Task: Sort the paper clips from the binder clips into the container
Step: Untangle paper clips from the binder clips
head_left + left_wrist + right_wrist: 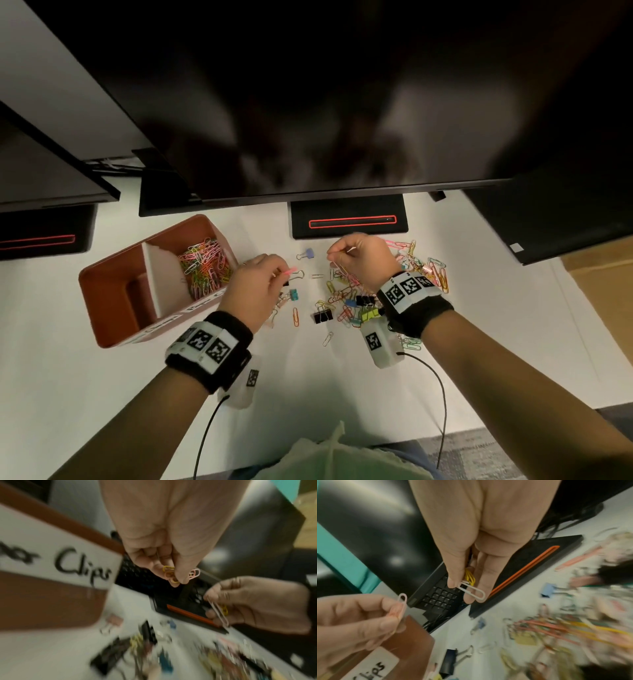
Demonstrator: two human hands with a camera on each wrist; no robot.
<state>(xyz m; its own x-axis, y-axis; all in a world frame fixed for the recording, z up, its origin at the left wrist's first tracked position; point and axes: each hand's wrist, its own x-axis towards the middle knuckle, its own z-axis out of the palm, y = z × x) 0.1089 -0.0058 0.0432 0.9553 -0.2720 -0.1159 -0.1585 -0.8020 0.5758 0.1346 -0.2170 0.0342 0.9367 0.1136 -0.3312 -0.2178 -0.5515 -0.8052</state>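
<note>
Your left hand [255, 291] hovers just right of the brown container [113, 274], fingertips pinching a small bunch of pink and yellow paper clips [173, 574]. Your right hand [359, 260] is raised over the mixed pile [346, 298] on the white desk [102, 394], thumb and fingers pinching a white paper clip [471, 591] with a yellow one tucked behind it. The container's far compartment already holds many coloured paper clips [205, 267]; the near compartment looks empty. Binder clips [323, 316] lie scattered through the pile. Likely risks: loosely pinched clips could slip and fall short of the container, interlocked ones could drag extras along, or a handful could land in the wrong compartment
</note>
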